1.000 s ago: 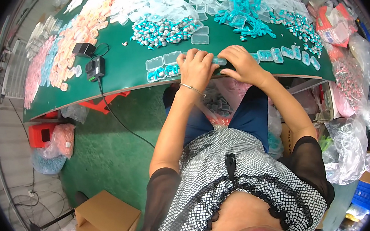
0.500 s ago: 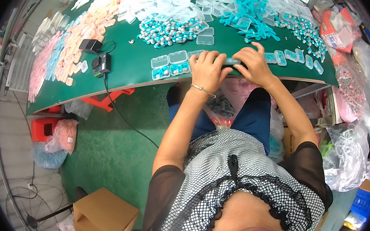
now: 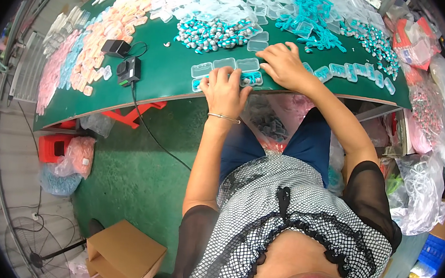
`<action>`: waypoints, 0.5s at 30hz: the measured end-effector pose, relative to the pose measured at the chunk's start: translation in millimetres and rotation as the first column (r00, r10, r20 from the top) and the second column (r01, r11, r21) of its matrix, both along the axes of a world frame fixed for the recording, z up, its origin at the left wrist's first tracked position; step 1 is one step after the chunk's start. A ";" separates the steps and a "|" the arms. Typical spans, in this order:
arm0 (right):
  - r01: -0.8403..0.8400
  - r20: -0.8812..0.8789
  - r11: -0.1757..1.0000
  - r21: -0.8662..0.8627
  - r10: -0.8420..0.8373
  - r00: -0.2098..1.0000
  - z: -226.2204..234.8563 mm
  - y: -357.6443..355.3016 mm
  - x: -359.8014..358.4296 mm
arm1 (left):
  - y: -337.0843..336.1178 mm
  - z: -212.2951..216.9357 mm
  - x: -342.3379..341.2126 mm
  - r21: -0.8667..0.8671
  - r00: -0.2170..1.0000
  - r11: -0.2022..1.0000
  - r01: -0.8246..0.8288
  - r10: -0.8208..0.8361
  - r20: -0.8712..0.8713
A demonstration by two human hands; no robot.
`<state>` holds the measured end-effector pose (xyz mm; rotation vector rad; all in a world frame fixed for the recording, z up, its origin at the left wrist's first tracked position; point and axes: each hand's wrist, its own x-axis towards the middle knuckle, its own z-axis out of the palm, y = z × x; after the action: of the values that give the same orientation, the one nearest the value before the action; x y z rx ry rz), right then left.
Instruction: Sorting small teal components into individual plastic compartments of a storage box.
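Three small clear plastic cases stand open in a row at the table's near edge, lids folded back. Teal pieces lie in the left case (image 3: 197,85) and the right case (image 3: 252,78). My left hand (image 3: 224,94) covers the middle case's tray, fingers bent over its back side and thumb toward the front; only its lid (image 3: 224,63) shows. Just right of the cases, my right hand (image 3: 283,67) is empty, its fingers stretched out and apart over the table. Several closed cases (image 3: 338,71) form a line to its right.
Behind are piles of teal-and-grey beads (image 3: 210,34), clear cases (image 3: 208,0) and teal cords (image 3: 310,14). Left on the green table (image 3: 156,80) are a black device (image 3: 129,71) with a cable and peach cases (image 3: 100,49). Bagged goods (image 3: 422,98) crowd the right side.
The closed case held between both hands has left them. My left hand moved left onto the open cases; my right hand let go and spread. The head view shifted slightly.
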<state>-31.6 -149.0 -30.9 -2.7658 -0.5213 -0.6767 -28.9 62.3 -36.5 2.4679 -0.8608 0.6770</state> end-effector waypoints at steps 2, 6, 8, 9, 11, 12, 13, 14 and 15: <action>0.025 -0.077 1.000 0.003 -0.024 0.997 -4.7 7.7 12.6 | -0.9 -1.5 1.9 -0.004 1.000 1.000 -0.007 0.007 0.001; 0.067 -0.230 0.988 0.142 -0.033 0.973 -1.9 7.3 17.8 | -3.5 -5.6 6.9 -0.069 0.999 0.997 0.019 -0.021 -0.033; 0.032 -0.218 0.969 0.245 0.023 0.976 2.2 6.5 16.1 | -5.3 -6.6 7.5 -0.078 0.999 0.997 0.023 -0.026 -0.043; 0.014 -0.219 0.953 0.303 0.056 0.974 3.0 6.4 15.4 | -6.3 -6.8 6.3 -0.080 0.999 0.997 0.024 -0.028 -0.046; -0.002 -0.215 0.933 0.361 0.086 0.973 7.5 6.2 14.6 | -8.5 -5.6 4.4 -0.069 0.999 0.998 -0.009 0.005 -0.053; -0.069 -0.134 0.945 0.318 0.117 0.984 10.3 6.5 13.1 | -10.1 -5.3 2.7 -0.069 0.999 0.998 -0.007 0.004 -0.054; -0.130 -0.054 0.954 0.269 0.150 0.987 12.2 5.9 11.5 | -13.0 -5.3 0.8 -0.065 0.997 0.997 -0.045 0.041 -0.059; -0.128 -0.054 0.955 0.269 0.148 0.988 13.1 5.4 9.6 | -15.3 -5.0 -1.2 -0.061 0.995 0.995 -0.083 0.079 -0.063; -0.138 -0.025 0.960 0.244 0.149 0.988 13.7 5.0 7.6 | -16.7 -4.1 -3.7 -0.060 0.995 0.995 -0.081 0.077 -0.063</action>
<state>-24.0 -144.1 -17.2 -2.4819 -0.5823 -0.6013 -32.6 45.6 -40.5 2.4636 -0.7117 0.6431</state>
